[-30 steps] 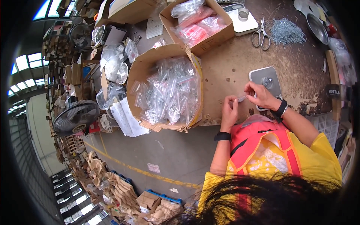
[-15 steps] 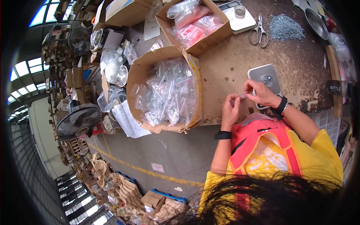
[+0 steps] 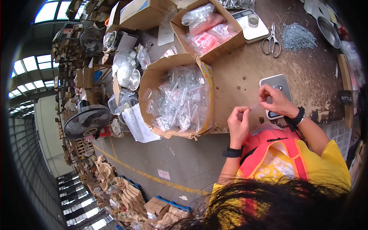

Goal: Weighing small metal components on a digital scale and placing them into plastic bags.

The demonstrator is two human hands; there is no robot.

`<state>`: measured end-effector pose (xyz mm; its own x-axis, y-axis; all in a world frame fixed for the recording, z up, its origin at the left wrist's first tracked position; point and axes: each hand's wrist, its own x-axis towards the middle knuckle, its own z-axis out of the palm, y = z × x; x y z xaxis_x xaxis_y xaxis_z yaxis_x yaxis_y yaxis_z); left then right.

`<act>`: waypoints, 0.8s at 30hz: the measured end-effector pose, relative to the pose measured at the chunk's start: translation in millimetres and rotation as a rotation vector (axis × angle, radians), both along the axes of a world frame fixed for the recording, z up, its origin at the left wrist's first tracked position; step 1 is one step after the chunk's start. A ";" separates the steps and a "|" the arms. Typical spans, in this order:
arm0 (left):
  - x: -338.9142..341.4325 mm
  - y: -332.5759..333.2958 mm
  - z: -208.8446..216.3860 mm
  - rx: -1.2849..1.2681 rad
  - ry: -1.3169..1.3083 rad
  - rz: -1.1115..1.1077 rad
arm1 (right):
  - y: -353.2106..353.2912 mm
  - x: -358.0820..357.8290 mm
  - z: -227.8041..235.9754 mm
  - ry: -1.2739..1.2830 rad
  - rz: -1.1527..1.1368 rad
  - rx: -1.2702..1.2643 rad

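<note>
My left hand (image 3: 238,124) pinches one end of a small clear plastic bag (image 3: 254,106) between thumb and fingers. At its other end my right hand (image 3: 276,102) grips the bag, also with a pinch. Both hands are over the near edge of the table, just in front of a small digital scale (image 3: 269,81). My right hand partly hides the scale and the small shiny metal parts (image 3: 280,88) on its plate. To the left stands an open carton (image 3: 209,109) full of clear bags (image 3: 178,99) of small hardware.
Behind it, another carton (image 3: 226,46) contains clear and red plastic bags. A second scale (image 3: 256,31) bears a small round container. Scissors (image 3: 271,44) lie beside a pile of screws (image 3: 298,37), with a metal bowl (image 3: 329,32) farther right. At left is a black fan (image 3: 87,120).
The view has shifted, so the table things appear farther right. My hands stay close together, and more of the clear bag now shows stretched between them.
</note>
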<state>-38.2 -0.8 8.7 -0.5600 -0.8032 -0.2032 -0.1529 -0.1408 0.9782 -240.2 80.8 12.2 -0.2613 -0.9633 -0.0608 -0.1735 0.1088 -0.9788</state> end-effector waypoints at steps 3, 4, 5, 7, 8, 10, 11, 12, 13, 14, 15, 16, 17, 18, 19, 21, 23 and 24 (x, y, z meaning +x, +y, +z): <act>11.9 -9.9 49.4 -0.108 0.061 0.144 | 12.7 -24.1 6.8 0.064 -0.128 -0.021; 20.2 -21.2 69.0 -0.208 0.060 0.211 | 17.7 -34.7 1.2 0.099 -0.229 -0.037; 33.5 -30.5 84.1 -0.211 0.042 0.345 | 22.2 -46.5 4.3 0.095 -0.275 -0.022; 50.3 -51.5 121.5 -0.459 -0.050 0.599 | 38.8 -68.4 1.2 0.092 -0.352 0.017; 52.0 -58.5 146.8 -0.529 -0.135 0.656 | 47.1 -75.9 -0.6 0.093 -0.379 0.034; 55.4 -62.5 162.6 -0.534 -0.130 0.649 | 53.7 -78.1 -1.6 0.076 -0.414 0.038; 53.5 -59.2 163.2 -0.487 0.022 0.620 | 58.4 -74.3 0.7 0.076 -0.427 0.050; 49.9 -56.7 164.7 -0.443 0.177 0.589 | 60.3 -69.4 3.4 0.079 -0.441 0.055; 40.7 -42.2 163.4 -0.252 0.312 0.504 | 58.4 -56.7 6.3 0.033 -0.454 0.030; 29.9 -28.1 155.1 -0.031 0.375 0.439 | 57.9 -44.6 16.2 -0.043 -0.409 0.032; 26.0 -20.4 137.4 0.230 0.363 0.331 | 58.1 -30.7 27.7 -0.102 -0.366 0.044; 9.1 -10.5 123.2 0.265 0.289 0.252 | 57.6 -15.6 36.4 -0.160 -0.323 0.056; -2.7 -2.8 94.8 0.509 0.413 0.286 | 55.1 -1.7 46.5 -0.152 -0.226 0.053; -10.1 1.6 67.0 0.577 0.453 0.227 | 49.3 10.2 59.7 -0.138 -0.132 0.049; -12.0 4.0 42.6 0.642 0.504 0.173 | 39.4 22.3 67.9 -0.096 -0.106 0.008; -27.5 13.1 48.2 0.703 0.487 0.184 | 22.2 41.8 75.5 0.032 -0.123 -0.115; -33.2 18.2 54.8 0.774 0.498 0.152 | 20.3 42.4 62.8 0.048 -0.169 -0.055; -32.5 19.3 54.9 0.705 0.489 0.152 | 20.3 43.5 58.7 0.046 -0.210 0.005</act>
